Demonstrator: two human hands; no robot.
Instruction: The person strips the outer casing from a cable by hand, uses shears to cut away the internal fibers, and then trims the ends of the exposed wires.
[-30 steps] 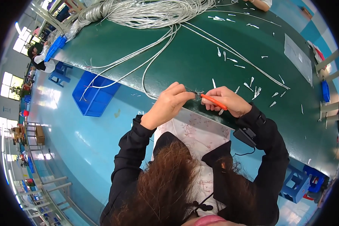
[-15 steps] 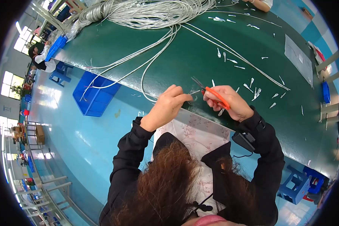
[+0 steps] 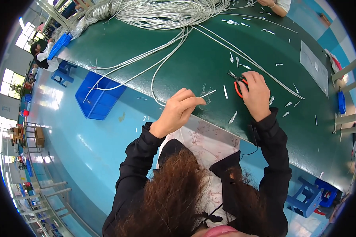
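My left hand [image 3: 179,108] pinches a grey cable near its stripped end. The white cable end [image 3: 209,93] juts out to the right past my fingertips, with fine loose strands frayed around it. To the right, my right hand [image 3: 258,94] is curled over orange-handled wire cutters [image 3: 240,88]. Their dark jaws point up and left, low over the table or touching it; I cannot tell which. My fingers hide part of the handles. White offcuts [image 3: 226,92] lie around the cutters, and another offcut [image 3: 233,117] is nearer the table edge.
The green table [image 3: 209,51] bears a large bundle of grey cable [image 3: 154,15] at the far side. Several cables trail toward a blue bin [image 3: 97,98] below the left edge. A clear plastic bag [image 3: 314,67] lies at right. Another person's arm [image 3: 279,7] rests far right.
My right hand and the cutters have moved right and away from the cable end, and the hand has turned palm down. The left hand keeps its pinch almost in place.
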